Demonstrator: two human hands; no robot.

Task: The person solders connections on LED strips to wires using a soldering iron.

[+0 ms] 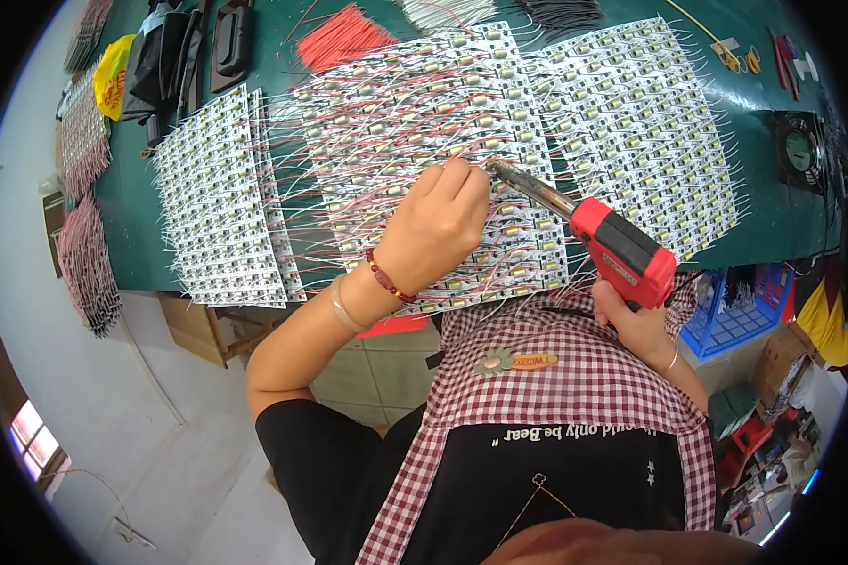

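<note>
My right hand (631, 318) wraps round the grip of a red and black soldering gun (622, 247). The gun's metal barrel slants up and left, its tip close to the fingertips of my left hand (438, 224). That hand is closed in a pinch over the middle panel of small circuit boards (513, 113); what it pinches is hidden by the fingers. Red and white wires run in rows across this panel, among small cylindrical components. A second panel of boards (645, 122) lies to the right, with white wires along its edge. Another panel (217, 202) lies to the left.
A bundle of red wires (344, 40) lies at the table's far side, beside white wires (448, 11) and black wires (561, 11). A small fan (801, 149) stands at the right. Wired boards (89, 264) hang off the left edge. A blue crate (737, 315) sits below the table.
</note>
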